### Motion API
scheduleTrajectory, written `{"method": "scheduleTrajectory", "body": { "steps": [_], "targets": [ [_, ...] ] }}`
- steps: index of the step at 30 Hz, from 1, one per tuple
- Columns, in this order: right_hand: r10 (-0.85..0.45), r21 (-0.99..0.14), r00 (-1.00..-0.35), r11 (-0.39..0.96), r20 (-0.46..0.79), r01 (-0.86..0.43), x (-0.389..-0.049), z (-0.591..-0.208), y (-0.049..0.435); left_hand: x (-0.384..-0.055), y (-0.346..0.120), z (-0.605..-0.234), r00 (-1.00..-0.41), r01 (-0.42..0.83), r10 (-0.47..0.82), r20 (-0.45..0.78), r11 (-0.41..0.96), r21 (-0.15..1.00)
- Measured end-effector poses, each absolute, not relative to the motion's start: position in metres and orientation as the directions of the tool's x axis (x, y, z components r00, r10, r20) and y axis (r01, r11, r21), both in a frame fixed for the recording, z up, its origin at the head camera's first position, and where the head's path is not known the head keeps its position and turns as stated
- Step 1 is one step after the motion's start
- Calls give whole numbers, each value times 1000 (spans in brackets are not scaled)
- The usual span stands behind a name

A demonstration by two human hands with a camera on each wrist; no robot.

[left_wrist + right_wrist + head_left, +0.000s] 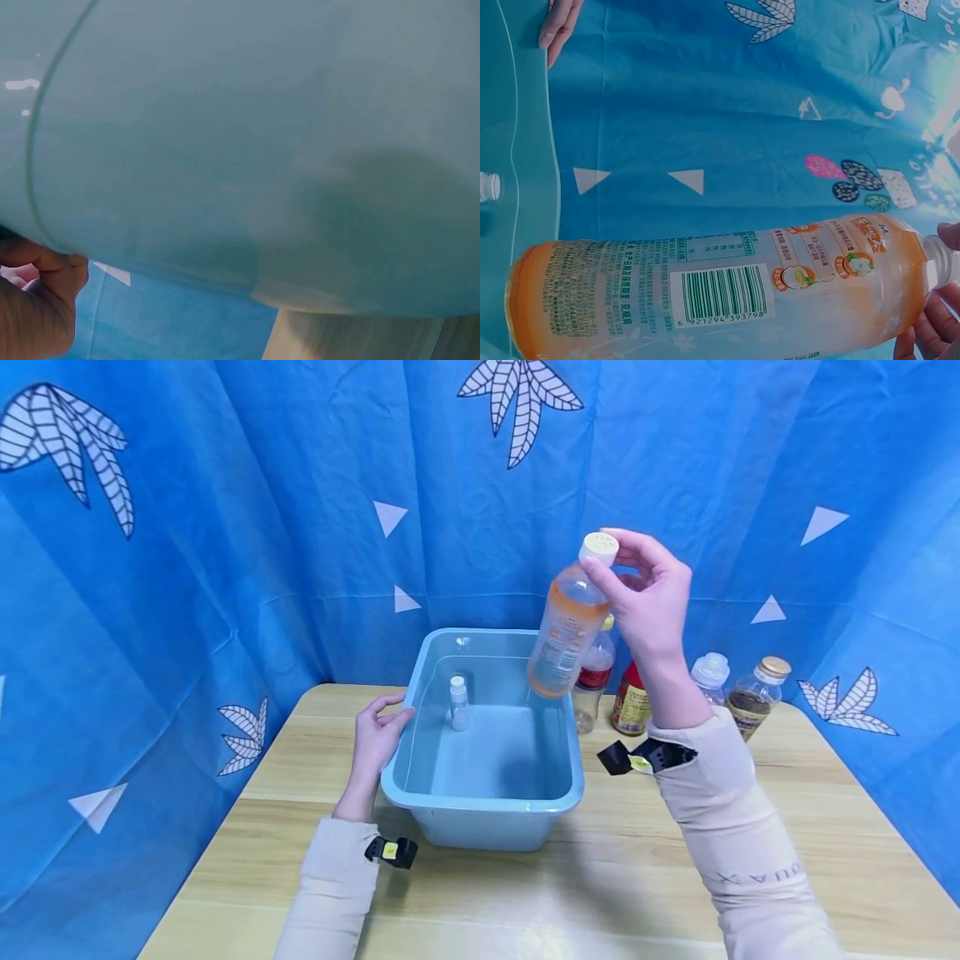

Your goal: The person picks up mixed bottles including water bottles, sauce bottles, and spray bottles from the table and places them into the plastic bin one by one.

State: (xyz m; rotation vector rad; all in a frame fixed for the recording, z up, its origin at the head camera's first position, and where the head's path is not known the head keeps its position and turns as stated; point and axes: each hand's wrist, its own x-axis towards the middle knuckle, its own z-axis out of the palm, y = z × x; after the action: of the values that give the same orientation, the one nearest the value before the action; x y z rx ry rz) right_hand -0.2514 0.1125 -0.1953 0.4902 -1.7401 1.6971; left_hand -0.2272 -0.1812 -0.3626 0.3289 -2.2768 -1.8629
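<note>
My right hand [648, 589] pinches the white cap of a clear plastic drink bottle [566, 631]. The bottle hangs tilted above the right side of a blue plastic basin [480, 806], its base toward the lower left. Orange bands and a barcode show on its label [724, 295] in the right wrist view. My left hand [380, 735] holds the left rim of the basin, fingertips and thumb at the edge. Inside the basin, near its left wall, a small clear bottle with a white cap [459, 703] stands upright.
Right of the basin stand a red-labelled bottle [592, 681], a red-capped jar [632, 706], a clear white-capped bottle [710, 672], partly behind my right arm, and a dark-filled bottle with a tan cap [757, 693]. A blue curtain [315, 527] hangs behind the wooden table [247, 860].
</note>
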Motion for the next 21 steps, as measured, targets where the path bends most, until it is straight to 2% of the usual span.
{"method": "scheduleTrajectory", "body": {
  "steps": [10,21],
  "targets": [
    [150,-763,-748,88,646,-641,-273,-204,97,-224,-176,-361,-954,-41,-298,23,207,977],
    [122,-807,-799,147,588,-572,-271,-200,76,-221,-170,-361,-944,-39,-328,32,208,977]
  ]
}}
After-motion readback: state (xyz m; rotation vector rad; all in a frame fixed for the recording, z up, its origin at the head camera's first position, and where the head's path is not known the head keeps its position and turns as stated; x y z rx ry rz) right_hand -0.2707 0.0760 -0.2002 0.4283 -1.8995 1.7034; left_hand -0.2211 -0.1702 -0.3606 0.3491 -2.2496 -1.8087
